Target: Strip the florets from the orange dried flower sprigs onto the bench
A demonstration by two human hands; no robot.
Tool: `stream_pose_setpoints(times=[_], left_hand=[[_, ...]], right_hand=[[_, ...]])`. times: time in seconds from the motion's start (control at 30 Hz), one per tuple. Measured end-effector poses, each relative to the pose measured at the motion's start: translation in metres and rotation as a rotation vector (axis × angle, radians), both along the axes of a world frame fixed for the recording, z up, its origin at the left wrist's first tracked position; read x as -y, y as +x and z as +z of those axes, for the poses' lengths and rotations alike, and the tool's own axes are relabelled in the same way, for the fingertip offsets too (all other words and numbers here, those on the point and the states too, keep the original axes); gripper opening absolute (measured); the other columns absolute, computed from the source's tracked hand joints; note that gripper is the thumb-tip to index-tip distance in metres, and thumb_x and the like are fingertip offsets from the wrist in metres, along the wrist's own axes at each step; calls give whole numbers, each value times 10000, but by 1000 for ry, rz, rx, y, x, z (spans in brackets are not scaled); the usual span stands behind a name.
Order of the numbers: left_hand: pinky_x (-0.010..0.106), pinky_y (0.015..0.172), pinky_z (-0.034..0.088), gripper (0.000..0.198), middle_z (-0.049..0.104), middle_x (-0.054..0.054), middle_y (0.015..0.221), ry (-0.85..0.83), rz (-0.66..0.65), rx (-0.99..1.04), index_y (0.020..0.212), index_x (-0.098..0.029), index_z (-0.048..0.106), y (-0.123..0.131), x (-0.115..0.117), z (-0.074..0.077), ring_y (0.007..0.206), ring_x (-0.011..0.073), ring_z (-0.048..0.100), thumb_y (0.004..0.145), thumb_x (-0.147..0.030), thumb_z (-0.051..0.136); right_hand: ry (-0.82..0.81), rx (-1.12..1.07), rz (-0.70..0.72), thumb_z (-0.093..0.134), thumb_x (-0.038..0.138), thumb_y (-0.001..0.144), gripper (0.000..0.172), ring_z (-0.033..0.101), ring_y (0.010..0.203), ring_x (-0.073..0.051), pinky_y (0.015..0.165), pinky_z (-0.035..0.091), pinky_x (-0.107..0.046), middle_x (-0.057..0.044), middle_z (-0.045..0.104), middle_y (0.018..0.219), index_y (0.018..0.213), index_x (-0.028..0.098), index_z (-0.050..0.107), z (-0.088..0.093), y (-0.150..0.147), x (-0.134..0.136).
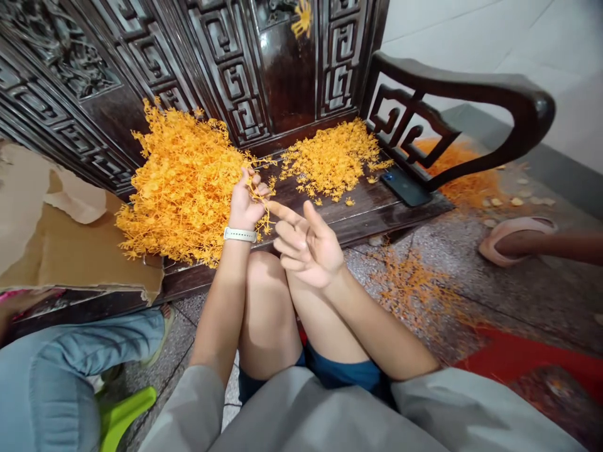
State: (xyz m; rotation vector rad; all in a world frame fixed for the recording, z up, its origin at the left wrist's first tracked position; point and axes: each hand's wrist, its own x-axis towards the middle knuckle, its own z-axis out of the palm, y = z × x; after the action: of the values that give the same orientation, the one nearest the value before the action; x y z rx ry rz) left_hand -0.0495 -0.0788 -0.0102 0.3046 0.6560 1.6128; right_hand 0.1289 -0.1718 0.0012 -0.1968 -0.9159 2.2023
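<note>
My left hand (pixel 248 199), with a pale watch band on its wrist, pinches a thin orange plastic sprig (pixel 266 210) beside the large pile. My right hand (pixel 311 245) is palm up, its thumb raised and index finger stretched towards the sprig; the other fingers are half curled, and nothing shows in them. Whether the index fingertip touches the sprig, I cannot tell. A big heap of branched orange plastic sprigs (pixel 183 182) lies on the left of the dark wooden bench (pixel 372 213). To its right is a smaller pile of loose orange flower-shaped pieces (pixel 334 157).
A phone (pixel 406 187) lies near the bench's curved armrest (pixel 532 103). One orange piece (pixel 302 17) shows before the carved back. Cardboard (pixel 85 245) covers the left end. Orange stems (pixel 414 282) litter the floor. Another person's jeans (pixel 56 376) and a pink shoe (pixel 513 238) are nearby.
</note>
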Motion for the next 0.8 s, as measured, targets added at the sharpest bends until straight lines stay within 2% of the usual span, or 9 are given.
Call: stream_pose_setpoints(times=[0.07, 0.13, 0.2, 0.27, 0.43, 0.6, 0.7, 0.8], left_hand=[[184, 452, 366, 362, 453, -87, 595, -11, -13, -29, 836, -213, 551, 0, 1, 1, 424, 50, 373, 1131, -401, 643], [182, 445, 375, 372, 451, -87, 592, -18, -22, -65, 828, -214, 555, 2, 2, 3, 419, 49, 375, 1119, -420, 660], [179, 443, 384, 387, 448, -86, 587, -17, -33, -93, 816, -215, 554, 3, 3, 4, 418, 49, 381, 1114, -436, 666], [176, 442, 391, 396, 448, -85, 583, -11, -39, -105, 806, -217, 553, 3, 4, 5, 417, 49, 387, 1118, -436, 657], [174, 442, 398, 391, 463, -81, 577, -16, -50, -149, 790, -216, 567, 2, 3, 3, 412, 51, 400, 1122, -406, 651], [190, 541, 470, 268, 647, -34, 700, -11, -62, -231, 886, -201, 694, 6, 4, 1, 491, 62, 538, 1128, -273, 606], [197, 628, 523, 192, 764, 5, 854, 21, -75, -279, 1063, -190, 761, 8, 5, 0, 597, 83, 646, 1115, -193, 576], [209, 748, 586, 222, 825, 51, 1017, 71, -129, -315, 1187, -193, 765, 10, 9, 3, 749, 111, 744, 1075, -144, 581]], right_hand=[[-51, -82, 114, 290, 448, 1191, 463, 151, 505, -110, 413, 218, -157, 73, 403, 624, 1238, 195, 675, 1, -2, 7], [-56, -103, 169, 388, 354, 1159, 320, 191, 494, -98, 426, 237, -152, 66, 448, 622, 1156, 186, 661, 1, -3, 12], [-70, -89, 167, 508, 334, 1110, 193, 215, 490, -87, 434, 241, -150, 67, 470, 622, 1075, 192, 633, 1, -3, 13], [-90, -67, 142, 609, 348, 1057, 150, 222, 497, -83, 438, 235, -151, 70, 471, 620, 1041, 199, 618, 0, -3, 11], [-78, -36, 119, 676, 339, 1003, 167, 222, 494, -76, 440, 222, -161, 74, 482, 618, 1070, 188, 654, -3, -4, 8], [-39, 4, 58, 703, 327, 1003, 158, 240, 477, -61, 453, 210, -174, 86, 483, 608, 1048, 191, 637, -7, -6, 9], [-54, 50, -128, 747, 318, 951, 272, 255, 475, -63, 460, 214, -179, 108, 478, 604, 1170, 221, 619, -7, -8, 9], [-98, 98, -351, 771, 288, 884, 565, 301, 466, -67, 456, 230, -187, 119, 562, 658, 1394, 276, 527, -9, -8, 3]])
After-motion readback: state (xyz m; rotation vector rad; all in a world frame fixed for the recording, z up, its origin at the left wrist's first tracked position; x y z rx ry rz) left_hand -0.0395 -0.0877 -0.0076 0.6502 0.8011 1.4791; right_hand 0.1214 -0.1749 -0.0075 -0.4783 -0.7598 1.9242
